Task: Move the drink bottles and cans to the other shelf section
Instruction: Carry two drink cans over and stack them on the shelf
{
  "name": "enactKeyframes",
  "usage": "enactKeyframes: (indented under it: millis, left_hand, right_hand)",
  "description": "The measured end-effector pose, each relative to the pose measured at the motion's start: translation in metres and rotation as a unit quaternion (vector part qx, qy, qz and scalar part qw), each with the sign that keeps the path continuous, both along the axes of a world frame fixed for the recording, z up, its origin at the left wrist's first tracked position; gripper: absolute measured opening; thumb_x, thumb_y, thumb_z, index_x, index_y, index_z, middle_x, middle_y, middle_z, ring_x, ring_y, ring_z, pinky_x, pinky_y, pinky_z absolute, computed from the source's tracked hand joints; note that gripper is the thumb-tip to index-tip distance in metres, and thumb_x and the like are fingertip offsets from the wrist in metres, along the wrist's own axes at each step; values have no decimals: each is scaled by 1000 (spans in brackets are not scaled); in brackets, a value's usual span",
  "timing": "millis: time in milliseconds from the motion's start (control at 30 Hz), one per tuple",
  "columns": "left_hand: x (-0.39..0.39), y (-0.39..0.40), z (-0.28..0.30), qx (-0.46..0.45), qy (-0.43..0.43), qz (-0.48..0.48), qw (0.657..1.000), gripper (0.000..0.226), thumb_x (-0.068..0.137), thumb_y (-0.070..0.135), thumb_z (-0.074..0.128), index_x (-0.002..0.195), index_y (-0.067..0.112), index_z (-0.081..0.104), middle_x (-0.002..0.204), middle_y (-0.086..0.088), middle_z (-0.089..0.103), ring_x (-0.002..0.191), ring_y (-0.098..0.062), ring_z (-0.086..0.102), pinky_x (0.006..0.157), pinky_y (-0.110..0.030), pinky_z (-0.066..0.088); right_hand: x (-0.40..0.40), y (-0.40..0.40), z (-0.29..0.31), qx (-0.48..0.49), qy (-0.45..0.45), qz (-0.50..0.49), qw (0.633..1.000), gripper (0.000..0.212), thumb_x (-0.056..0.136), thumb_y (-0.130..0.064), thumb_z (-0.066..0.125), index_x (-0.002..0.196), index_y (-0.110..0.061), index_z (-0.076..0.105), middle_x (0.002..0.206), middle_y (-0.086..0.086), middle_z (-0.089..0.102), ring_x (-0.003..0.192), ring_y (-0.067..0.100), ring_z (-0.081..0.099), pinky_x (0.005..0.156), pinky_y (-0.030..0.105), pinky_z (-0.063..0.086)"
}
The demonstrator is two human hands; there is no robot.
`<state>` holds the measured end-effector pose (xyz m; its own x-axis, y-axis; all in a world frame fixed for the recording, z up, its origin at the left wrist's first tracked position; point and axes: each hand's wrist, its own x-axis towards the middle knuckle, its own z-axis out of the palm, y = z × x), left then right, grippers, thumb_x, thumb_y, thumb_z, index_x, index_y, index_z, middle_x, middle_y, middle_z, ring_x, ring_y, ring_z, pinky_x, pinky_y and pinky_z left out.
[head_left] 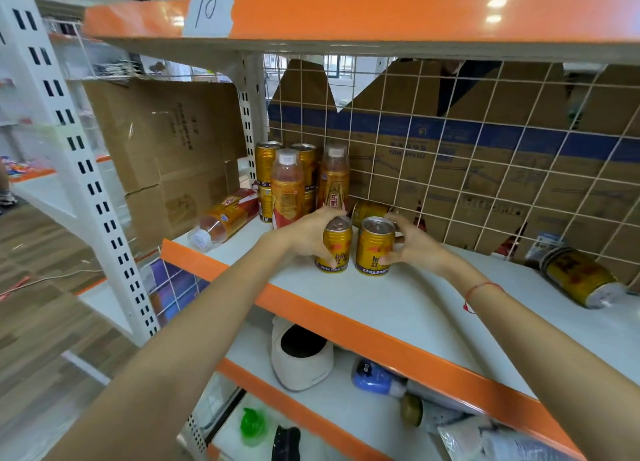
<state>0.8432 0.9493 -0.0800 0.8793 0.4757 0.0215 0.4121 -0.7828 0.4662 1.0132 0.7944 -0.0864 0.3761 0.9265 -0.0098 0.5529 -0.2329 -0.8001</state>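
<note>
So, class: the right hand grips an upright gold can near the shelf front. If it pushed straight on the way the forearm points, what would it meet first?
Probably the neighbouring upright can held by the left hand. The right hand and its can point leftward and back; depth is unclear.

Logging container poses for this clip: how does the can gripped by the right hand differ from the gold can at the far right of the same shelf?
The can in the right hand stands upright, while the far-right can lies on its side. The right hand grips the first; nothing touches the second. The first sits near the shelf's front edge beside another upright can that the left hand holds; the second lies alone. Both are gold.
</note>
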Motion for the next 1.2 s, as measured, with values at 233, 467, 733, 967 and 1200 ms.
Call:
enactKeyframes:
  millis: [233,467,733,967,1200]
  left_hand:
    - [6,-11,-15,7,-62,52,997,93,66,30,85,140,32,31,129,-10,38,119,-30,44,99,-39,45]
    - [3,-5,-5,-39,-26,-9,999,89,70,16,83,140,33,32,137,-4,35,127,-22,35,103,-35,40]
    - [14,-32,-15,95,-39,94,990,82,67,40,82,134,32,35,130,-11,34,112,-35,50,87,-45,52]
    - [12,-48,-8,120,-35,127,984,78,70,30,80,134,27,35,127,-11,39,109,-35,54,80,-42,52]
    - [3,-78,21,117,22,104,987,81,70,24,80,137,16,34,128,-13,38,111,-37,51,86,-44,51]
  right_hand:
    - [-15,10,-22,60,-24,-62,996,96,71,-2,79,145,-19,21,142,8,41,123,25,45,91,27,39]
    - [-14,5,-20,54,-36,-55,996,91,71,-4,79,142,-19,24,139,7,43,122,24,47,92,31,42]
    - [-17,10,-20,59,-84,-76,992,92,65,-19,86,138,-18,30,134,5,48,118,23,50,94,34,45]
    - [-24,-2,-7,8,-149,-100,984,83,65,-26,84,130,-21,32,127,9,50,110,29,56,89,43,51]
    - [-23,-48,21,-73,-251,-65,963,82,72,-31,74,141,-25,30,127,13,43,105,36,55,86,40,51]
